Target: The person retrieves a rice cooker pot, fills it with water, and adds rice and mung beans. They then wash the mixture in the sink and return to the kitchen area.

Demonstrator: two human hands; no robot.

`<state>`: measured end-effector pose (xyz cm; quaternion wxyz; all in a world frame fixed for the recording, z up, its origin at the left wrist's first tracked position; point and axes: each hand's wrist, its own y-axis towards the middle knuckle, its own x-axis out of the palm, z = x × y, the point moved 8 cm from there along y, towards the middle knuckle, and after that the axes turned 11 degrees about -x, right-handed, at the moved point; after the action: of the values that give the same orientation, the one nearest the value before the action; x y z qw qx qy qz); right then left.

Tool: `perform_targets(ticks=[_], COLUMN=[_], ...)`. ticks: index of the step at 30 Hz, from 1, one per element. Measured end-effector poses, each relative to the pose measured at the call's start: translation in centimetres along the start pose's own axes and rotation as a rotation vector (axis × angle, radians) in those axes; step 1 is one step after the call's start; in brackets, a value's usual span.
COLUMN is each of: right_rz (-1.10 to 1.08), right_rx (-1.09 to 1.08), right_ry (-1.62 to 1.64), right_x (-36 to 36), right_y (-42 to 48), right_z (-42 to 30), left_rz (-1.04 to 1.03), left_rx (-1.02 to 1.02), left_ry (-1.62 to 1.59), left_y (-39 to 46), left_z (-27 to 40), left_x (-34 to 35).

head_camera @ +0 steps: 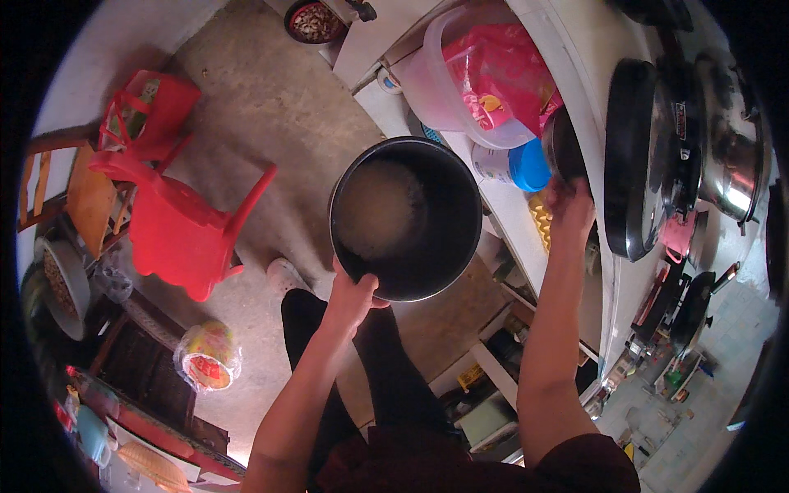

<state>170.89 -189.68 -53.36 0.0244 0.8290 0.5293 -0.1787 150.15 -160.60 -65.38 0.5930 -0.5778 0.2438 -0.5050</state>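
Note:
My left hand (352,302) grips the rim of a round black inner pot (450,228), thumb over the edge. A pale, cloudy layer (379,206) lies on its bottom; I cannot tell whether it is grain, liquid or both. Inside the counter opening, my right hand (570,200) holds the edge of a dark round vessel (564,145), perhaps a bowl or pan, partly hidden by the countertop. Right beside that vessel are a white tub with a blue lid (531,165) and a translucent plastic bucket (431,80) with a red plastic bag (499,61) in it.
On the countertop (607,289) stand a black electric pan (635,160) and a steel pot (730,148). A red plastic chair (179,228) is on the floor to the left, near a plastic-lined bin (208,357). Lower shelves (493,370) hold several items.

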Motion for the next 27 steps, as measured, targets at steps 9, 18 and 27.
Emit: perform_targets(ticks=[9, 18, 27], right_rz=[-0.153, -0.143, -0.174], right_rx=[-0.757, -0.542, -0.023], right_ry=[-1.292, -1.016, -0.195], right_x=[10.0, 12.1, 8.1], right_y=[6.0, 12.7, -5.3], right_z=[-5.4, -2.0, 3.6], left_rz=[0.002, 0.008, 0.031], left_rx=[-0.047, -0.032, -0.141], left_ry=[0.05, 0.037, -0.048], left_y=[0.9, 0.2, 0.9], left_z=[-2.3, -2.7, -5.0], left_x=[-0.4, -0.8, -3.9])
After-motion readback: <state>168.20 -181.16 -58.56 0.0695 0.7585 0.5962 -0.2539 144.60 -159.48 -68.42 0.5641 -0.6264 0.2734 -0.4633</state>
